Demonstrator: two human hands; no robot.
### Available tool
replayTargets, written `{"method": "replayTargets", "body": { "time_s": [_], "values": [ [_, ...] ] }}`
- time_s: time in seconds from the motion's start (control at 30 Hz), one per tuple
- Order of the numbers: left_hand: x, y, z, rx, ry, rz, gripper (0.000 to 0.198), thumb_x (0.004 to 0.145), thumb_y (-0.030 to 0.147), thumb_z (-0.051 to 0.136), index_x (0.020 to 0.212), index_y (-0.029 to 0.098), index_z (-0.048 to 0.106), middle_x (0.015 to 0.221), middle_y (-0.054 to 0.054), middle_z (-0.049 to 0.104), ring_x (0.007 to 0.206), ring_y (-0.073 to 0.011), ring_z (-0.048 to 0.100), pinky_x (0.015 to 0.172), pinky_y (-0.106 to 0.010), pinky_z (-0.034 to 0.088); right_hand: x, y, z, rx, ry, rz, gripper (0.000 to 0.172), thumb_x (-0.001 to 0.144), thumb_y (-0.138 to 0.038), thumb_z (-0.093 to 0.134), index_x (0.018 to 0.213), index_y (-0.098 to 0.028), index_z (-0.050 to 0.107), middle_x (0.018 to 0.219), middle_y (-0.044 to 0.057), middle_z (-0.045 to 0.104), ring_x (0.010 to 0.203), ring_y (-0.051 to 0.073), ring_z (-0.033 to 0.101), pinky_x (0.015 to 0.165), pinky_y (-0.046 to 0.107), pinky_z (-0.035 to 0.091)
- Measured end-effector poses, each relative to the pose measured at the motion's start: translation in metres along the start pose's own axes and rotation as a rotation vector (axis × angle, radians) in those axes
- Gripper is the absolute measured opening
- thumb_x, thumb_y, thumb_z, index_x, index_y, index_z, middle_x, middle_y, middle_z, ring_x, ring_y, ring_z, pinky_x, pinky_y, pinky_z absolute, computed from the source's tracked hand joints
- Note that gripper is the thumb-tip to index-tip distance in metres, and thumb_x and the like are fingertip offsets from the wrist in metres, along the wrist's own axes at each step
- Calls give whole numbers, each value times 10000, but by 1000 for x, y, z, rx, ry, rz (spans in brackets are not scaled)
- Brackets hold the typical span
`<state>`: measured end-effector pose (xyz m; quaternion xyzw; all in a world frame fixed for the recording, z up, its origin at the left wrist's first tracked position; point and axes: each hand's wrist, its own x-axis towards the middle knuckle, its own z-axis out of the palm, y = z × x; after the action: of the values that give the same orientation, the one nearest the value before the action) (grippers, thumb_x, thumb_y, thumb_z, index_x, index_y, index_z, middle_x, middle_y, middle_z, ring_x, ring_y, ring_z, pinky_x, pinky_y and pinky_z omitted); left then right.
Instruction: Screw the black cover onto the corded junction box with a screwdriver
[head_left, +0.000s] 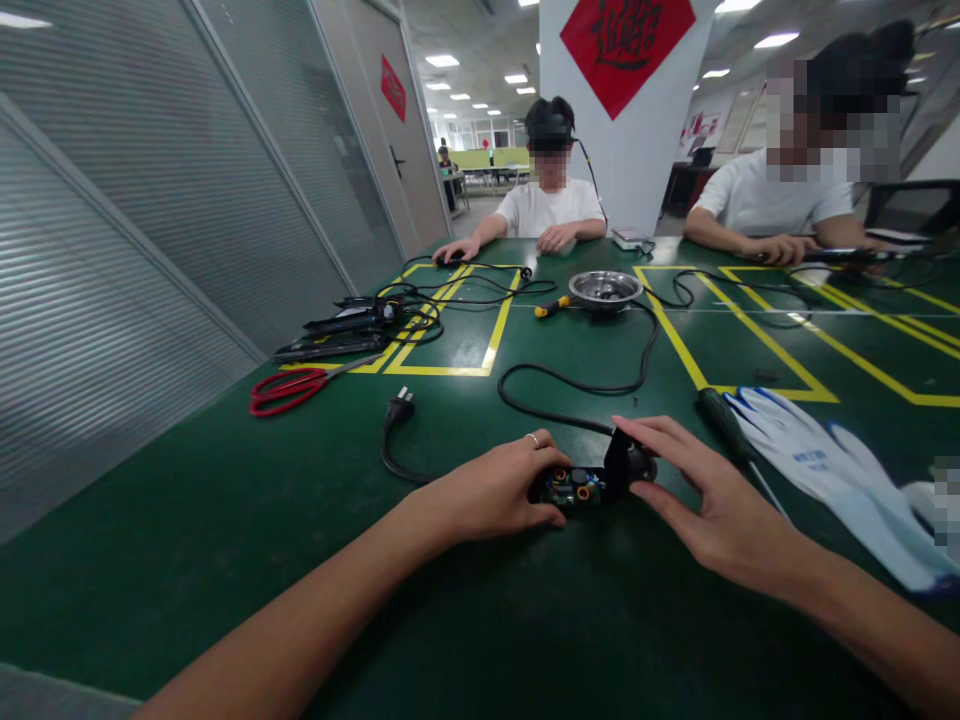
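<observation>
On the green table lies a black power adapter (581, 485) with its casing opened, so the circuit board and copper-coloured coils show. My left hand (517, 485) is closed around its left end, thumb in front and fingers behind. Between the thumb and fingers of my right hand (694, 485) is a black casing piece (634, 462), tilted up at the adapter's right end. Whether that piece is still joined to the adapter I cannot tell. A black cable (555, 415) runs away behind the right hand, and a power plug (401, 405) lies beyond my left forearm.
Red-handled scissors (289, 390) and a pile of black parts (349, 325) lie at left. A metal bowl (606, 288) and a yellow-black tool (553, 307) are further back. At right are a screwdriver (724, 420) and white gloves (814, 460). Two people sit across the table.
</observation>
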<state>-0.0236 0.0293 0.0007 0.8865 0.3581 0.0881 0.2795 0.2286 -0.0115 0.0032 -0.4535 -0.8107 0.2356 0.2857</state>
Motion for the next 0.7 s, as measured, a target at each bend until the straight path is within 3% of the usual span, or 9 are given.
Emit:
{"method": "replayTargets", "body": {
  "time_s": [0.23,0.33,0.43,0.53,0.7],
  "values": [
    [1,-5,-3,-55,-46,20,549,742,356,741,1234,213,542,1118,-44,521,1019,-221,525,916,-346,415,7,-3,15,-22,-80,-39,670,872,-242,508,1450,-350,187,1352,12,448,1205,148,465,1069,392,393],
    [1,-9,-6,-100,-63,-20,507,719,341,752,1166,197,562,1062,-34,544,981,-222,531,865,-340,421,13,-2,28,-85,-102,-92,593,861,-253,529,1410,-290,310,1329,33,479,1206,171,459,1065,414,396],
    [0,-14,-10,-112,-64,-73,657,681,331,779,1257,208,486,1068,-41,554,947,-216,536,814,-322,423,19,-6,38,-153,-152,-167,454,866,-207,499,1317,-242,461,1270,56,524,1178,195,463,1035,447,414],
    [-2,-18,-14,-94,-100,-67,744,660,349,788,1304,213,441,1070,-41,537,894,-190,535,760,-291,428,22,-11,40,-183,-177,-181,425,861,-182,484,1283,-229,507,1236,70,545,1155,211,472,1001,471,433],
    [-4,-18,-16,-73,-116,-19,643,675,369,778,1232,215,497,1050,-18,499,871,-166,514,743,-271,432,21,-15,32,-141,-139,-161,434,847,-188,495,1278,-237,521,1221,71,549,1133,209,486,991,463,436]
  ]
}}
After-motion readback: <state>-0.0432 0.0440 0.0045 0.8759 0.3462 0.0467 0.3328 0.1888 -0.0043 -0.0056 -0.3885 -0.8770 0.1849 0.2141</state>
